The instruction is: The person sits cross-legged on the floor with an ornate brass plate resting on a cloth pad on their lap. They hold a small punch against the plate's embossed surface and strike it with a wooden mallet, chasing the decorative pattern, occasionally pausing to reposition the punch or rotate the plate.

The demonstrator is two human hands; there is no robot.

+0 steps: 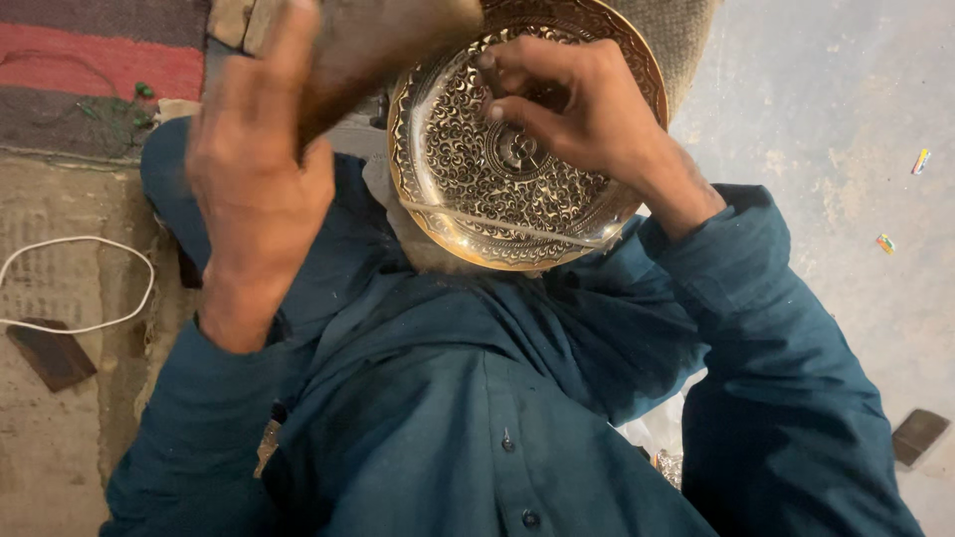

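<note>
A round brass plate point(468, 189) with dense engraved scrollwork rests tilted on my lap, against my teal clothing. My right hand point(577, 104) lies on the plate's upper middle. Its fingers are pinched around what looks like a thin dark punch point(486, 62), whose tip touches the metal. My left hand point(254, 174) is raised at the left of the plate and grips a brown wooden mallet point(378, 40). The mallet's head hangs over the plate's upper left rim. A thin pale strand crosses the plate's lower part.
A white cable point(80, 283) loops on the floor at the left beside a flat dark block point(50, 353). A red and grey striped rug point(99, 60) lies at the top left. On the grey floor at the right are a small dark block point(917, 435) and coloured scraps point(920, 159).
</note>
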